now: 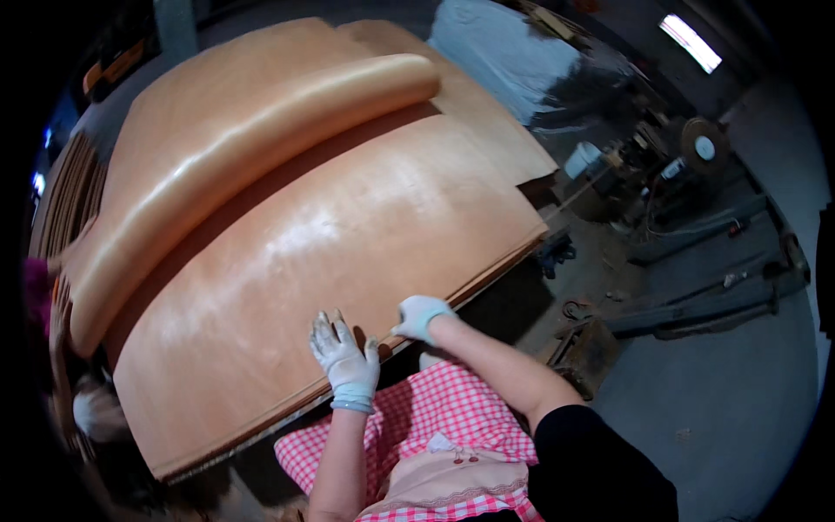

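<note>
A broad stack of thin, orange-brown wood veneer sheets (348, 217) lies in front of me, with its near edge close to my body. My left hand (346, 361), in a white glove with soiled fingertips, is over the top sheet by that edge. Its fingers are stretched out and apart, holding nothing. To its right, my right hand (424, 317), also gloved, has its fingers curled at the near edge of the veneer and pinches it; the fingertips are partly hidden. Farther back, a rolled or folded-over veneer sheet (261, 130) forms a long curved bulge across the stack.
At the left rim is another person's hand (61, 311) by the veneer, below a magenta sleeve (36, 291). Machinery with a round disc (703, 146) and a white bucket (581, 160) stand to the right. Translucent sheeting (500, 56) covers something at the back. A rusty box (584, 358) sits on the floor.
</note>
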Action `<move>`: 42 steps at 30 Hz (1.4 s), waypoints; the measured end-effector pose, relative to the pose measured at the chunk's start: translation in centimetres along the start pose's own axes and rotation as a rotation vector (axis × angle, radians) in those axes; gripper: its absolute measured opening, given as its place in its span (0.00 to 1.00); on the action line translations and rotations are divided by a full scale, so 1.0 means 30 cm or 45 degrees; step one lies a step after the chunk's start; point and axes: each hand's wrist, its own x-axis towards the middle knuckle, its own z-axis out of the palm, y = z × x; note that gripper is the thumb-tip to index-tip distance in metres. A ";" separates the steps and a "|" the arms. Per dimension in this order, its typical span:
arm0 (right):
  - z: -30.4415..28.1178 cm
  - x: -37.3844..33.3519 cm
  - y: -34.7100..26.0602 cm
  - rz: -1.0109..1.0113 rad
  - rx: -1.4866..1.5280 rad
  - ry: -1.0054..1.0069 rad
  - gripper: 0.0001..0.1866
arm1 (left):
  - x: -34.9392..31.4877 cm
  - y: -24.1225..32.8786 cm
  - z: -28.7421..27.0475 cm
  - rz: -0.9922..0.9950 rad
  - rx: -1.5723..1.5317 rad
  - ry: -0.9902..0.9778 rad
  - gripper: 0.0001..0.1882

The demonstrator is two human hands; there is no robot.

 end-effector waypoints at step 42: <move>0.170 -0.359 0.131 -0.487 1.272 0.264 0.07 | -0.202 0.215 -0.130 0.430 -0.610 0.144 0.23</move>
